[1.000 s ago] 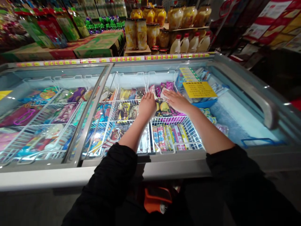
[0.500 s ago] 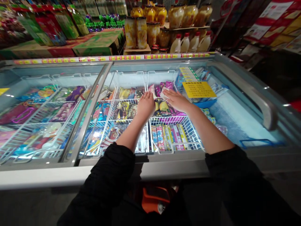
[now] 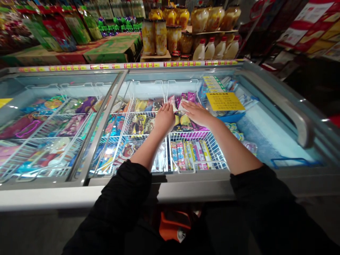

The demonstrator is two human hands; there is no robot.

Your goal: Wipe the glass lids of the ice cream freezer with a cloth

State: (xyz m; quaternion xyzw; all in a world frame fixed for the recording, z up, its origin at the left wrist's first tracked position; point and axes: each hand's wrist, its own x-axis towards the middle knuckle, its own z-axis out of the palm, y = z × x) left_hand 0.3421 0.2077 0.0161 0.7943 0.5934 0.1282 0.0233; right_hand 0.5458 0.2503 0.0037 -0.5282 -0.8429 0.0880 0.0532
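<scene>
Both your hands reach forward over the chest freezer (image 3: 53, 198), side by side and a little apart. Your left hand (image 3: 165, 117) lies palm down on the glass lid (image 3: 256, 124), its fingers straight, close together and grasping nothing, with a ring on one of them. Your right hand (image 3: 198, 114) slants inward, its fingers stretched out and uncurled, laid over a white cloth (image 3: 182, 105). The cloth sits on the glass beneath your right fingertips, just to the right of your left hand, and part of it shows past them.

Through the lid you see white wire baskets of wrapped ices; the nearest packs (image 3: 191, 154) stand in a row between your forearms. A yellow sign (image 3: 225, 101) lies just beyond your right wrist, and a grey handle (image 3: 305, 131) runs down the right side. Along the freezer's far edge goes a strip of price labels (image 3: 138, 65), with jars (image 3: 160, 37) and red-capped bottles (image 3: 209, 49) behind it. Black sleeves (image 3: 124, 198) cover your arms to below the elbow.
</scene>
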